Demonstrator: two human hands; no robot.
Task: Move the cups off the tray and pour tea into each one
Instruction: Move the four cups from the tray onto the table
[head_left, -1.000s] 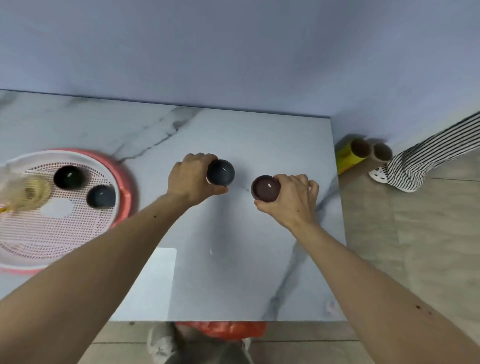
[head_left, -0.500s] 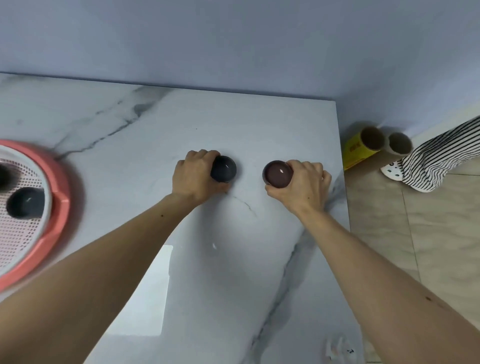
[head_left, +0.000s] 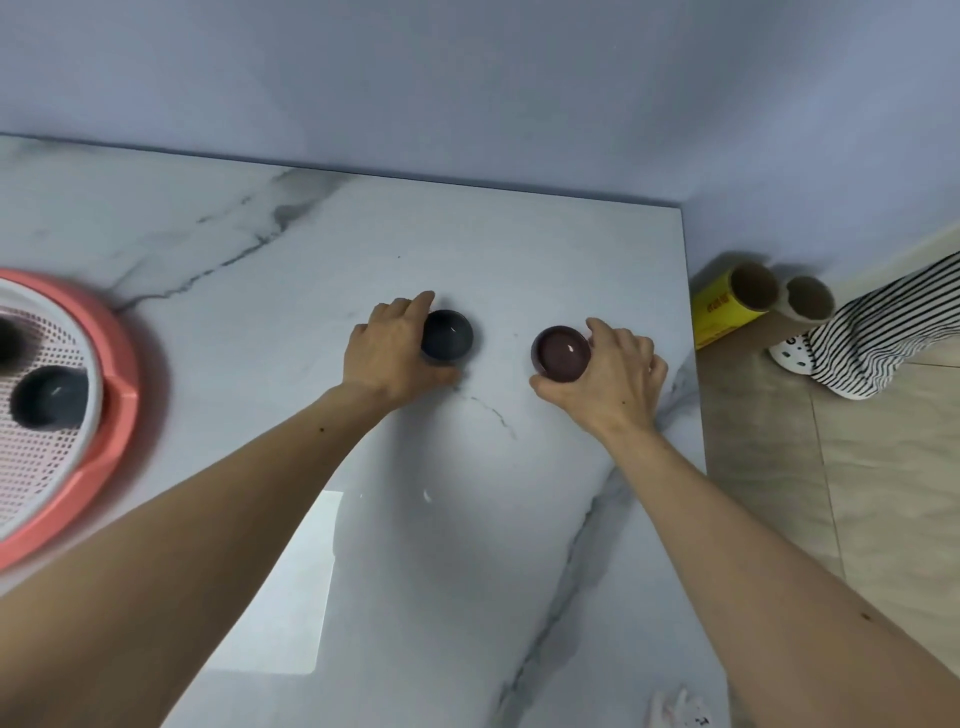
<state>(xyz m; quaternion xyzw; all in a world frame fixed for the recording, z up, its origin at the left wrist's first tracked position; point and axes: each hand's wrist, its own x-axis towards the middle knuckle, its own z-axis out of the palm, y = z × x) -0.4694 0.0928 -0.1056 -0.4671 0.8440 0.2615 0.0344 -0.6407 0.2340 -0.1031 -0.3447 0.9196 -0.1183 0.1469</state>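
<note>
two cups (head_left: 447, 335) on marble table (head_left: 545, 249), blue wall (head_left: 467, 78).

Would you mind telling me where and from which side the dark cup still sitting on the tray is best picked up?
Take the dark cup by its outer wall just under the rim, coming from above. It stands upright with its mouth open upward, so fingers and thumb can pinch opposite sides. The tray's raised pink rim would probably hinder a low sideways approach.
</note>
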